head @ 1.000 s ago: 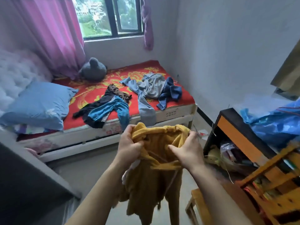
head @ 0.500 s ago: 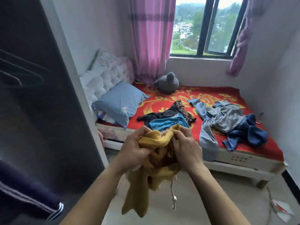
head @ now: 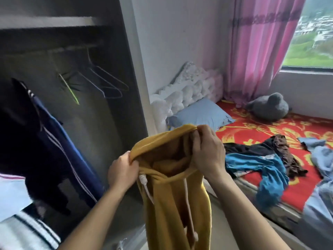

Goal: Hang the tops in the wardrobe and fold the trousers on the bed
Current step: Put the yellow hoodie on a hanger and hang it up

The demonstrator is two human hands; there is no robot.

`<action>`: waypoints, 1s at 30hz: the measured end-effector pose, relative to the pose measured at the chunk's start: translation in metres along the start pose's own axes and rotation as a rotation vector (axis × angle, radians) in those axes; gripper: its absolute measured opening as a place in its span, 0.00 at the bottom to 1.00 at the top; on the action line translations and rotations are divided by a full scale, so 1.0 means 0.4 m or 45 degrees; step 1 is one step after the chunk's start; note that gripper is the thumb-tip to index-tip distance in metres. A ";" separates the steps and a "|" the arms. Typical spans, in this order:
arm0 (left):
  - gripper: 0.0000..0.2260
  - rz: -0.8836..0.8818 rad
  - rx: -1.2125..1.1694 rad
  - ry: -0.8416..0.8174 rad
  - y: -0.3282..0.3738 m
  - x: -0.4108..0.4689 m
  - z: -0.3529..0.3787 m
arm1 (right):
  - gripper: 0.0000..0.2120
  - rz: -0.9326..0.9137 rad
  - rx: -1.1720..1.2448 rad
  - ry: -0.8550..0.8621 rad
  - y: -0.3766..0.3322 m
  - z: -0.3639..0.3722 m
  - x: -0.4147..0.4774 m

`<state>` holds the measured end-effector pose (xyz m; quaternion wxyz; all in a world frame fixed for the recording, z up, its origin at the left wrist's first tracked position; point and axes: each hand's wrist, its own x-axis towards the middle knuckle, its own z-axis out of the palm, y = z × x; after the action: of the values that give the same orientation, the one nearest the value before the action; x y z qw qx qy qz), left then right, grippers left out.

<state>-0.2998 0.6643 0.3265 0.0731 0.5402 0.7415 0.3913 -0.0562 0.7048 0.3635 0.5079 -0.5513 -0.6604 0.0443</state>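
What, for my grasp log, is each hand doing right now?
Left hand: closed, gripping the yellow hoodie.
Right hand: closed, pinching the same hoodie's rim.

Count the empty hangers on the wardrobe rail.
3 told apart: green hanger at left, bluish wire hanger beside it, grey wire hanger rightmost. Blur and overlap may hide more.

A pink curtain point(head: 259, 51) hangs beside a window point(head: 313, 33) that shows green hills and buildings outside. Below the curtain lies a grey soft toy point(head: 268, 109). A blue pillow point(head: 200, 114) leans against a white padded headboard point(head: 189, 89), which stands along a plain white wall point(head: 180, 33).
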 end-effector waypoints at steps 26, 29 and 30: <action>0.13 -0.282 -0.618 0.214 -0.450 0.550 -0.260 | 0.29 -0.271 0.471 -0.664 -0.693 0.889 0.407; 0.12 -0.283 -0.608 0.196 -0.499 0.592 -0.273 | 0.34 -0.045 0.639 -0.829 -0.768 0.981 0.438; 0.13 -0.294 -0.602 0.193 -0.513 0.602 -0.277 | 0.33 -0.023 0.657 -0.796 -0.780 1.007 0.443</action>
<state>-0.6092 0.7928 0.3426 0.1855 0.3893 0.6896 0.5818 -0.5374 0.9228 0.4734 0.4045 -0.3599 -0.7551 0.3697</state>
